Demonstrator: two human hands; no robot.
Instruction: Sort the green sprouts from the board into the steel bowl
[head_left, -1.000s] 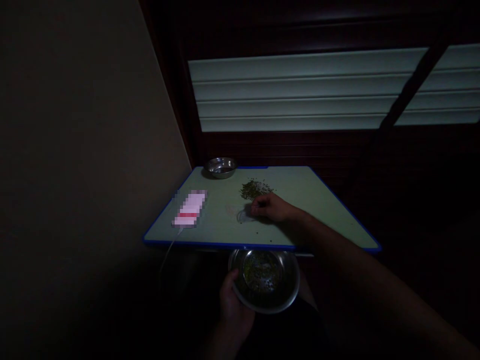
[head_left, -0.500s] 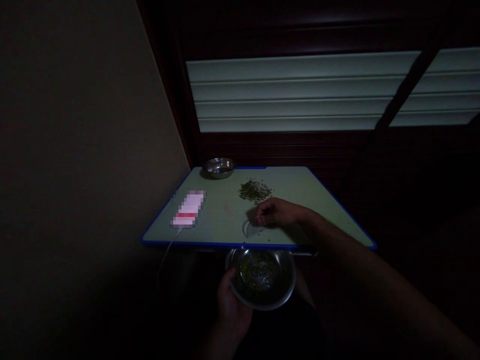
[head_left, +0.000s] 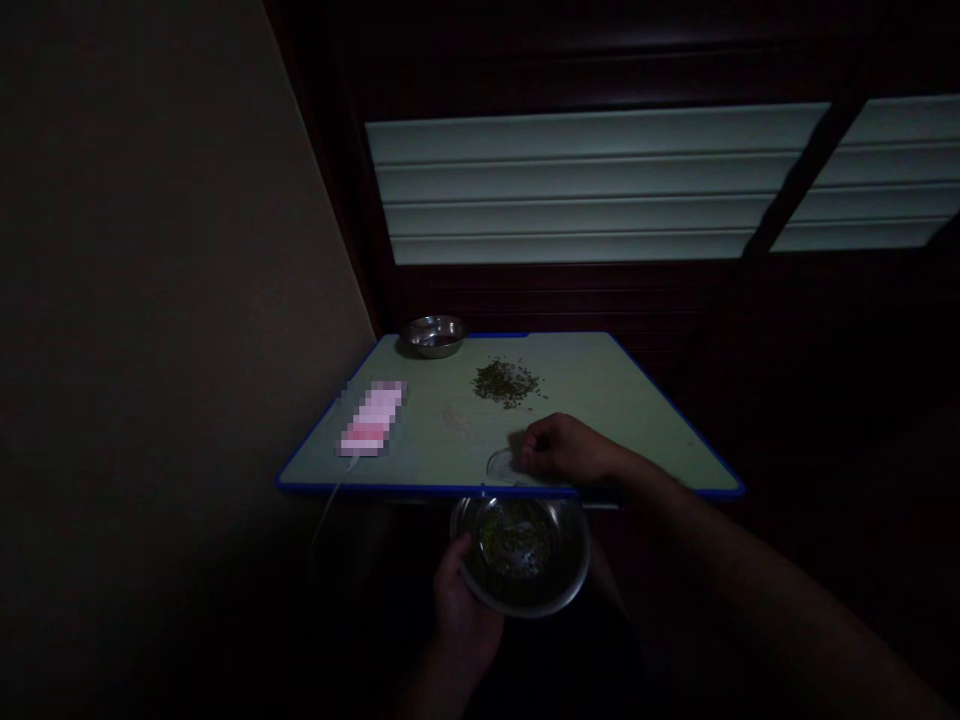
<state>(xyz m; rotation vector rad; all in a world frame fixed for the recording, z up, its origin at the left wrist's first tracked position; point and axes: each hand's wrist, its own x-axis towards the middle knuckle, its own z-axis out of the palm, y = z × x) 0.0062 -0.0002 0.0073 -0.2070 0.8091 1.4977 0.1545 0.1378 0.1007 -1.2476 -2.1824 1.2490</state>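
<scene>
My left hand (head_left: pixel 469 620) grips the left rim of a steel bowl (head_left: pixel 574 585), thumb on the edge. The bowl sits tilted just under the table's near edge, with small greenish grains inside. Over the table's front part, my right hand (head_left: pixel 562 448) is closed, its fingers pinched on a thin, see-through piece with a curved edge (head_left: pixel 501 464). That piece rests low against the tabletop; its exact kind is too dim to make out. Beyond the right hand lies a loose pile of small green-brown grains (head_left: pixel 506 382).
The pale green table (head_left: pixel 622 385) has a blue rim. A second steel bowl (head_left: pixel 433 338) stands at its back left corner. A lit, blurred phone (head_left: pixel 373 418) lies on the left, with a white cable (head_left: pixel 328 512) hanging over the edge. A wall (head_left: pixel 187 250) borders the left side.
My right hand has moved with the clear piece from beside the pile toward the near edge, above the bowl. My left hand keeps holding the bowl. The view has shifted slightly.
</scene>
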